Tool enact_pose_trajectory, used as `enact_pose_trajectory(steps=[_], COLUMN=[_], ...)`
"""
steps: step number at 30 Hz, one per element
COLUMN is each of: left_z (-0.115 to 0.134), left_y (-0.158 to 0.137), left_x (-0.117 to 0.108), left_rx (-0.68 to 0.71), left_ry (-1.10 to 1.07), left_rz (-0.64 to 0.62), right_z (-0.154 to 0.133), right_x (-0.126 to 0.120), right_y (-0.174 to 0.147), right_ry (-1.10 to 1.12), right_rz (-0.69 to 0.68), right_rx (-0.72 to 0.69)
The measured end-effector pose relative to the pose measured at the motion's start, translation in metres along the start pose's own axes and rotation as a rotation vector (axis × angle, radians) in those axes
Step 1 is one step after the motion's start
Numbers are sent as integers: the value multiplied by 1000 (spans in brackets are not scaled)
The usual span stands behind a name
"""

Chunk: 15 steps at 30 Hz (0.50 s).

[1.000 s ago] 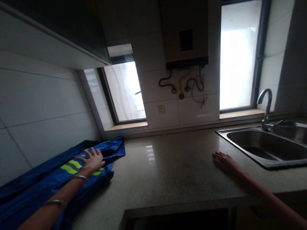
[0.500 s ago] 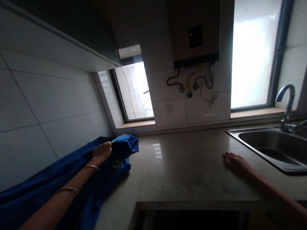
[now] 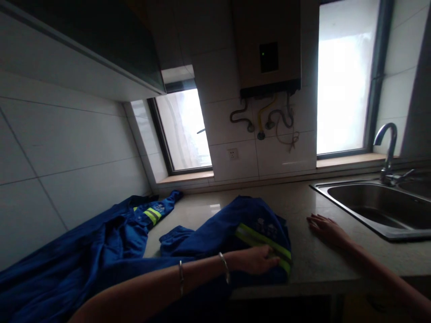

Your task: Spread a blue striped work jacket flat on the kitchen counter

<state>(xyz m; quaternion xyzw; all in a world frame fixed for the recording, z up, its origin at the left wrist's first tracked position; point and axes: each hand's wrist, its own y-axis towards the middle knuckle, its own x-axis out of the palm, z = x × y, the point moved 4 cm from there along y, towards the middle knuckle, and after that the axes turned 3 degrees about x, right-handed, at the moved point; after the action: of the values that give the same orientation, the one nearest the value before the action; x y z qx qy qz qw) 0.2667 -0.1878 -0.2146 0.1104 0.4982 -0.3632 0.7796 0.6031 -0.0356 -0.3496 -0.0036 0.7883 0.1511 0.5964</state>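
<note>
Dimly, left hand (image 3: 257, 260) on jacket (image 3: 235, 233), fingertips hidden

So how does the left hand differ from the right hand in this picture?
The left hand rests on the blue work garment, by its yellow reflective stripe; the right hand lies flat on the bare countertop near the sink. The left forearm wears two bracelets; the right shows none. Both reach forward, palms down.

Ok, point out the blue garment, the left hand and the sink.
blue garment (image 3: 215, 231), head view, on its folded blue cloth.
left hand (image 3: 257, 259), head view, on its back.
sink (image 3: 357, 224), head view, on its front rim.
</note>
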Motion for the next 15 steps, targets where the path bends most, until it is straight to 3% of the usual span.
enact_pose_trajectory(steps=[2,3,9,12,15], left_z=[5,3,-20,-27,-40], left_y=[-2,-3,7,27,50], left_x=[18,15,-42,-48,-50], left_rx=[87,86,-14,-59,-201], left_ry=[-50,-18,431,619,706], left_rz=[-106,-72,367,482,561], right_z=[-1,-2,2,3,0], right_x=[-2,-2,5,6,4], right_y=[0,1,4,3,1], right_ry=[5,3,-31,-43,-52], right_rz=[-1,2,15,16,22], right_rx=[1,3,25,22,8])
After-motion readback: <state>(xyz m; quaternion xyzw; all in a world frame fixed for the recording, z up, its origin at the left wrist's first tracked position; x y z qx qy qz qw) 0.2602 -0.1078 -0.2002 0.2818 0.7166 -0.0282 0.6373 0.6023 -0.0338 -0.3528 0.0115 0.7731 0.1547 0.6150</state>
